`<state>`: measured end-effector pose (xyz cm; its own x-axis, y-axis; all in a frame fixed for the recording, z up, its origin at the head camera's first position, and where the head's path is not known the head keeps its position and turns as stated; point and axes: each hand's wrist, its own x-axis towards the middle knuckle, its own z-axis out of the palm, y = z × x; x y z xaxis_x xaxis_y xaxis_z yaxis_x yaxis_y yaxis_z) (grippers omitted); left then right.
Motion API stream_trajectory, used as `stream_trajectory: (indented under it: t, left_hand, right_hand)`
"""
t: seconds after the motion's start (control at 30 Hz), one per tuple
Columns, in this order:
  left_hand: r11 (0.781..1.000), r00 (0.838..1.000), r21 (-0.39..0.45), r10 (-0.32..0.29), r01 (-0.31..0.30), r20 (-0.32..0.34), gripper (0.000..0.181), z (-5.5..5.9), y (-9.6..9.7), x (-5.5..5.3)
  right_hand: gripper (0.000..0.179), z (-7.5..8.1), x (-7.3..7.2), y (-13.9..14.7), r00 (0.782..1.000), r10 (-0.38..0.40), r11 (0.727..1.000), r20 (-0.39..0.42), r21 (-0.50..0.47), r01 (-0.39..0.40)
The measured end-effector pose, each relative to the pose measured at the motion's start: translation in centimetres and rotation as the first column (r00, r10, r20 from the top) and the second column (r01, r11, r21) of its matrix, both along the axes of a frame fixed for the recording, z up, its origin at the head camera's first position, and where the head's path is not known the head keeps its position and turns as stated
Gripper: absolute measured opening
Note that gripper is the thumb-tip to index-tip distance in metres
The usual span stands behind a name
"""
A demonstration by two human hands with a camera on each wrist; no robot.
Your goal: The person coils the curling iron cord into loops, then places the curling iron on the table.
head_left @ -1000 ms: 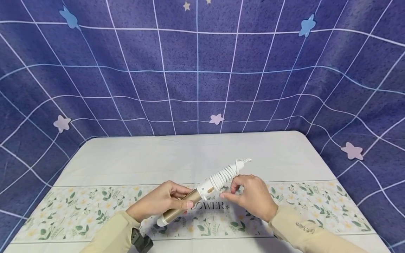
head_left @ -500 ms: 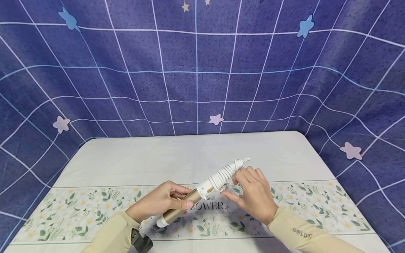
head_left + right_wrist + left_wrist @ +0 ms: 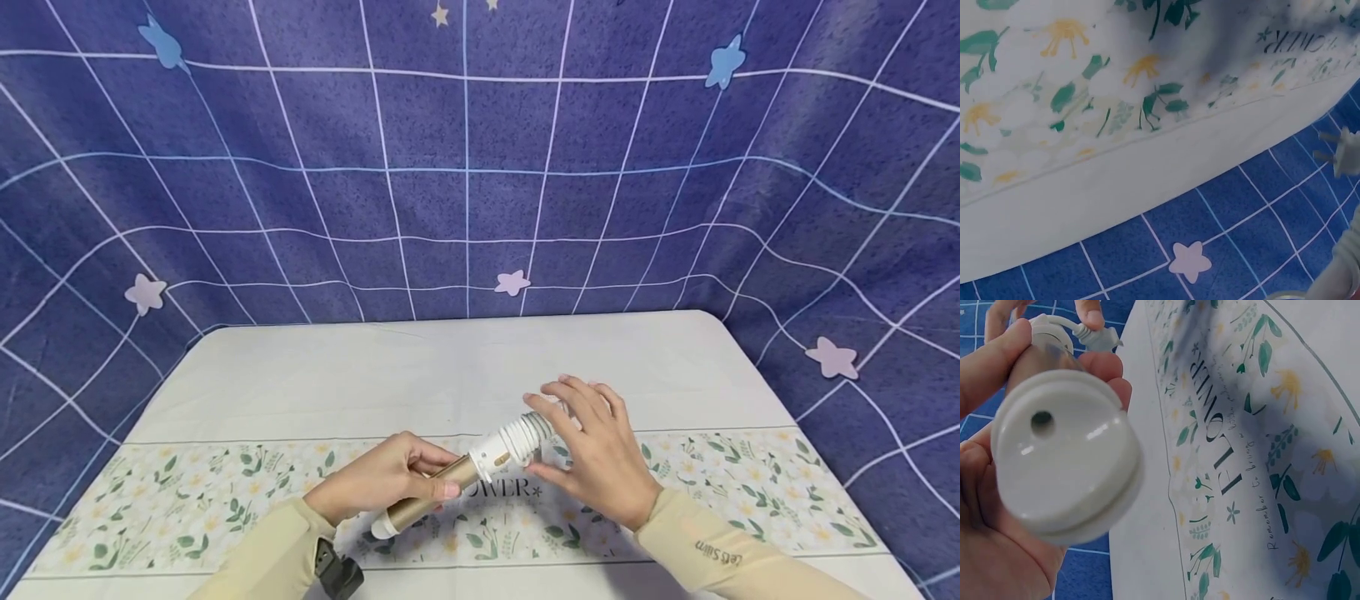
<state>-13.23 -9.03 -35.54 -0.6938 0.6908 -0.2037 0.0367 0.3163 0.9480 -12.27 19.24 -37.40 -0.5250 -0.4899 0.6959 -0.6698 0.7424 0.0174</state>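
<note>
A gold-and-white curling iron [image 3: 490, 454] slants up to the right in the head view. My left hand [image 3: 386, 485] grips its gold barrel, thumb on top. White cord [image 3: 522, 435] is wound in several turns round the handle. Over this wound end reaches my right hand [image 3: 603, 458], fingers spread above it and thumb below; they hide the far end. In the left wrist view the rounded white tip [image 3: 1066, 462] fills the foreground, and the right thumb overlaps the plug [image 3: 1100, 340] behind it. Two prongs of the plug [image 3: 1349, 153] show in the right wrist view.
Beneath the hands lies a table with a white cloth [image 3: 337, 367] and a flower-printed band [image 3: 225, 500]. A blue grid-patterned curtain [image 3: 420, 208] with star shapes stands behind and at both sides. A black strapped device [image 3: 339, 575] sits on the left wrist.
My right hand's fingers have lifted and spread from below the wound cord to over the handle end, covering it. The left hand keeps its grip on the barrel, nearly still.
</note>
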Motion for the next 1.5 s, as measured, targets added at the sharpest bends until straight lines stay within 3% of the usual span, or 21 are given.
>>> stream_trajectory:
  t: [0.2, 0.63, 1.1, 1.33, 1.5]
  left_hand:
    - [1.0, 1.0, 0.009, -0.016, 0.016, 0.02, 0.039, -0.2, 0.1, 0.1]
    - [1.0, 1.0, 0.002, 0.005, -0.006, 0.013, 0.039, -0.6, 0.2, -0.1]
    - [0.996, 0.996, -0.087, 0.015, -0.023, -0.09, 0.034, -1.0, 1.0, -0.2]
    - [0.985, 0.981, -0.165, 0.015, -0.048, -0.196, 0.031, -1.7, 1.2, -0.6]
    - [0.978, 0.972, -0.194, 0.029, -0.075, -0.233, 0.03, -1.9, 1.2, -1.0]
  right_hand:
    - [0.079, 0.4, -0.3, 0.2, 0.993, 0.004, 0.994, 0.119, 0.109, -0.017]
    - [0.069, 0.2, -0.6, 0.5, 0.993, 0.006, 0.992, 0.116, 0.121, -0.02]
    - [0.065, -0.4, -0.9, 0.4, 0.987, -0.012, 0.989, 0.158, 0.149, -0.011]
    - [0.066, -0.5, -1.2, 0.3, 0.974, -0.04, 0.982, 0.225, 0.188, -0.003]
    - [0.065, -0.5, -1.4, 0.0, 0.961, -0.062, 0.977, 0.271, 0.214, 0.003]
